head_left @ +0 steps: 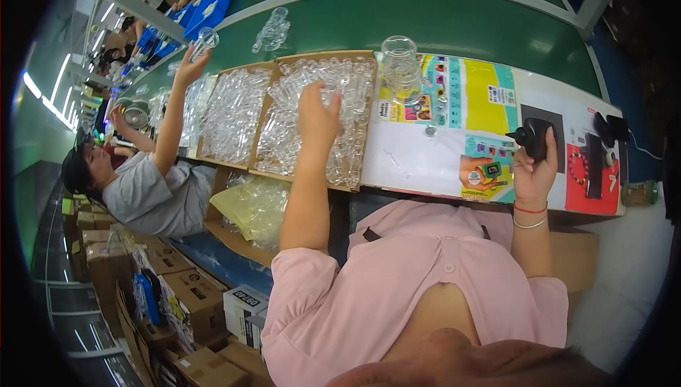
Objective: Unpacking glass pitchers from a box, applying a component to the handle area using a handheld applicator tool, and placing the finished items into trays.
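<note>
My left hand [318, 119] is over a cardboard box [369, 123] filled with clear plastic parts [284, 139], at the middle left. Its thumb stands away from the fingers, and I see nothing held between them. On the right, my right hand [537, 167] is closed around a black bottle [540, 139] whose pointed nozzle faces left. Between the hands, a clear round container [402, 75] stands on the printed board [425, 167]. A small clear piece [430, 131] and a thin clear part [397, 163] lie nearer to me.
A second box of clear parts [234, 114] adjoins on the left, where a co-worker [152, 192] raises a clear piece. More clear pieces [272, 31] lie on the green bench [482, 21]. Beads [578, 167] and dark items [611, 129] are at the right edge. Cartons [191, 302] stand lower left.
</note>
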### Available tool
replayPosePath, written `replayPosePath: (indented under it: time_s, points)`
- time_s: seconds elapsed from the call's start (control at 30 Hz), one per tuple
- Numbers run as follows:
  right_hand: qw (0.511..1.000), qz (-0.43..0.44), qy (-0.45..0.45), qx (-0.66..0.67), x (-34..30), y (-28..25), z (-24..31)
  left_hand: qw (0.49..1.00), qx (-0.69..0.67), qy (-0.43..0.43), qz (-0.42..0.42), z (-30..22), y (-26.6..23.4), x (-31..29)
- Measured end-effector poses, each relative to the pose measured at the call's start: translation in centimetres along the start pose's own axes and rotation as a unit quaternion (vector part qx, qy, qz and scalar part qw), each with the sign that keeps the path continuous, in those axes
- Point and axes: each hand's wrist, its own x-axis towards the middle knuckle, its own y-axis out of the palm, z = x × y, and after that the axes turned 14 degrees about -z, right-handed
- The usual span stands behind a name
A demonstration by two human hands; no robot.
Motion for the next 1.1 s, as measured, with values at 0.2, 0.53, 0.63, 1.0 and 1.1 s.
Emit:
replayPosePath:
  time_s: [0.2, 0.53, 0.63, 1.0, 1.1]
  points:
    - [1.0, 0.007, -0.012, 0.013, -1.2, 0.7, 0.8, 0.822, -0.541, -0.179, 0.005, -7.2, -2.3, -2.9]
    - [0.998, 0.06, -0.027, -0.021, -2.9, 0.9, 0.9, 0.719, -0.552, -0.267, 0.327, -12.4, -4.0, -8.4]
    - [0.995, 0.025, -0.093, -0.034, -4.3, 2.2, 0.5, 0.695, -0.588, -0.26, 0.322, -12.7, -4.3, -8.7]
    - [0.896, 0.208, -0.31, -0.239, -8.4, 5.2, -0.6, 0.74, -0.603, -0.174, 0.242, -15.0, -5.7, -8.9]
    - [0.844, 0.228, -0.393, -0.286, -8.7, 4.9, -0.5, 0.745, -0.623, -0.132, 0.196, -15.1, -5.5, -9.1]
